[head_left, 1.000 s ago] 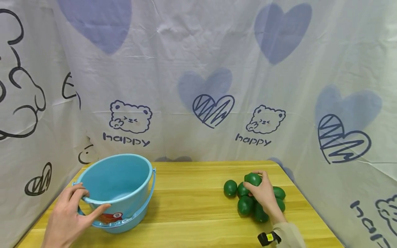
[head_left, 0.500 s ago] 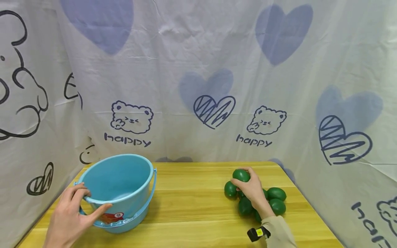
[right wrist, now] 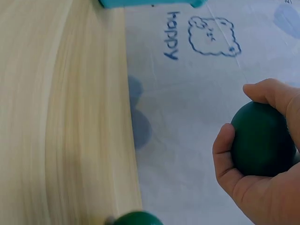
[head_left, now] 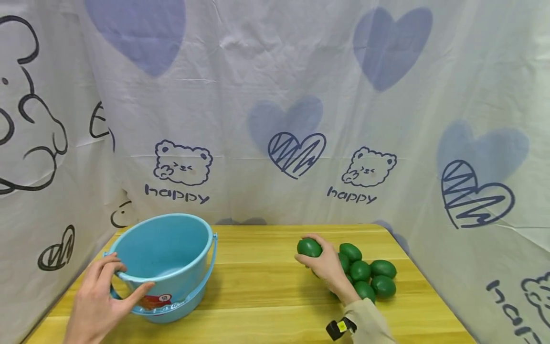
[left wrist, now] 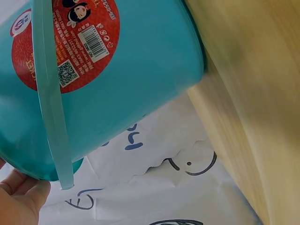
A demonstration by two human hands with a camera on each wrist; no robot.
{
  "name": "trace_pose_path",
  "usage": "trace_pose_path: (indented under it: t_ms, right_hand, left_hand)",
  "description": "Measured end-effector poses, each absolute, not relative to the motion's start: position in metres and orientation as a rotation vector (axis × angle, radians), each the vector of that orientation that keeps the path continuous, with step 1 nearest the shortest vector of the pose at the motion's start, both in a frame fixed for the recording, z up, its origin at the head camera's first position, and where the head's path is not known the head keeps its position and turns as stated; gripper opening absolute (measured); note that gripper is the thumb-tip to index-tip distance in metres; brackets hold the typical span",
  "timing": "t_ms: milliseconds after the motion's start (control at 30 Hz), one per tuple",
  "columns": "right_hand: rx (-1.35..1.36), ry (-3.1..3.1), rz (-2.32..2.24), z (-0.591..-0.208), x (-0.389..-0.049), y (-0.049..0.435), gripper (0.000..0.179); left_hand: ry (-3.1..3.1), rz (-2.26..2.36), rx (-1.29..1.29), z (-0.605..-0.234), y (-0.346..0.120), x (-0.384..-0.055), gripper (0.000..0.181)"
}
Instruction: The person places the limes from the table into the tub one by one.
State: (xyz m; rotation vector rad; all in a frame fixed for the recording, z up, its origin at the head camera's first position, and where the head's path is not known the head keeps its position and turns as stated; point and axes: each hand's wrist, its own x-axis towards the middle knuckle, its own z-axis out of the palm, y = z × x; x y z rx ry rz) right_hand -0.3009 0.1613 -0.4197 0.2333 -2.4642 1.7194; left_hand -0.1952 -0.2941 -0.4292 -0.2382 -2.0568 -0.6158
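While my left hand (head_left: 95, 296) grips the near-left rim of the blue bucket (head_left: 185, 284), my right hand (head_left: 330, 267) holds a green fruit (head_left: 309, 247) in curled fingers (right wrist: 223, 152) above the surface (head_left: 253, 286), near the other green fruits (head_left: 360, 271), some probably hidden behind it.

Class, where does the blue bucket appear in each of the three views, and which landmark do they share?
Head: blue bucket at lower left, its rim held by the left hand.
Left wrist: blue bucket fills much of the upper left.
Right wrist: just a strip of blue bucket, middle of the top edge.
Shared landmark: the wooden table.
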Motion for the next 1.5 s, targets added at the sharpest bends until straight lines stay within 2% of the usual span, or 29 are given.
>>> trace_pose_path:
  t_ms: [333,633,833,967,1500]
  right_hand:
    - [0.498,-2.552,1.629,-0.411,-0.296,0.120,0.054]
    - [0.726,-2.549,1.578,-0.404,-0.294,0.080,0.053]
    - [0.829,-2.586,1.544,-0.395,-0.286,0.058,0.060]
    - [0.873,-2.577,1.579,-0.383,-0.283,0.044,0.063]
    - [0.877,-2.522,1.716,-0.353,-0.282,-0.001,0.058]
  left_hand:
    - [-2.132,-0.677,-0.123,-0.430,-0.290,-0.191,0.067]
    - [-2.123,-0.677,-0.119,-0.428,-0.291,-0.192,0.067]
    - [-2.122,-0.677,-0.127,-0.426,-0.291,-0.193,0.067]
    - [-2.111,-0.656,-0.140,-0.426,-0.292,-0.193,0.066]
    - [-2.060,-0.627,-0.205,-0.427,-0.292,-0.195,0.067]
